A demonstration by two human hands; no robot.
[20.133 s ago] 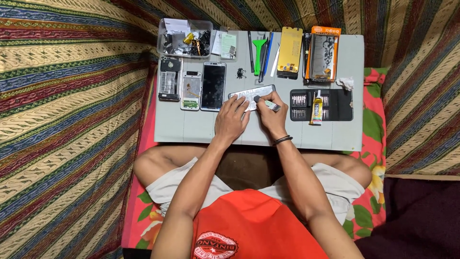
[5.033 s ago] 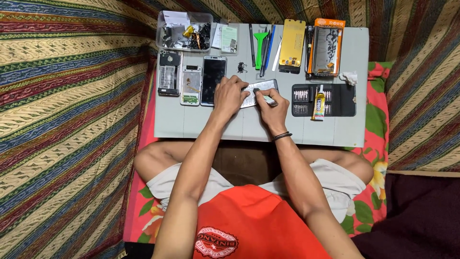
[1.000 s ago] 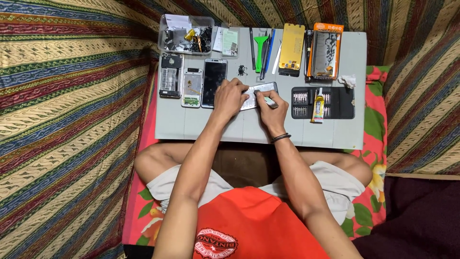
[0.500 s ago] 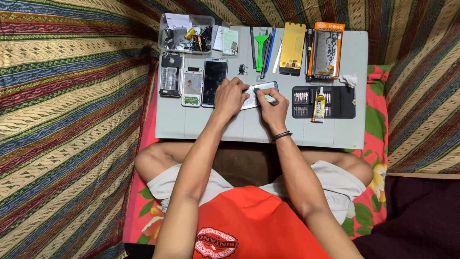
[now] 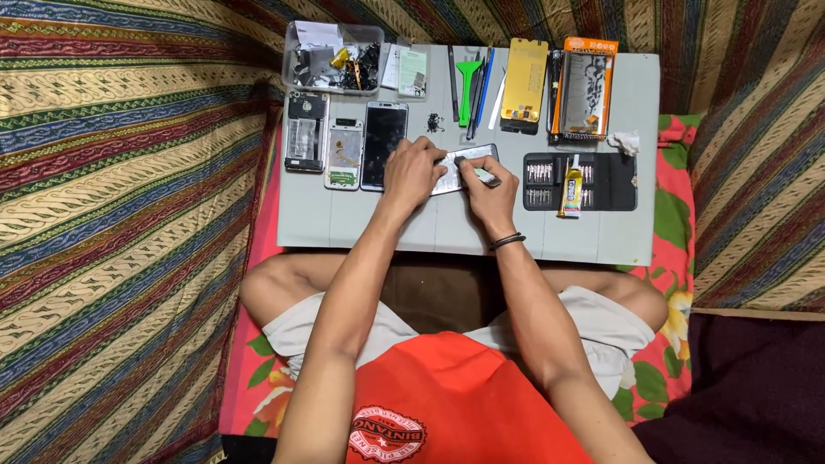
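A: Both hands are down on the opened phone [image 5: 464, 167], mid-way across the grey table [image 5: 447, 228].

B: Left hand [image 5: 412, 172] lies across its left end, fingers curled, pinning it flat. Right hand [image 5: 485, 185] pinches a small tool [image 5: 483, 176] against it (tip too small to make out).

A: Glue tube [image 5: 571, 185] on the black bit case [image 5: 601, 182], just right.

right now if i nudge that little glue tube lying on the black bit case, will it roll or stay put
The glue tube looks small and probably light, so a nudge would likely shift it easily. It lies flat across the open black bit case, whose rows of bits may catch it. If its body is round, it could roll a little; the shape is hard to tell.
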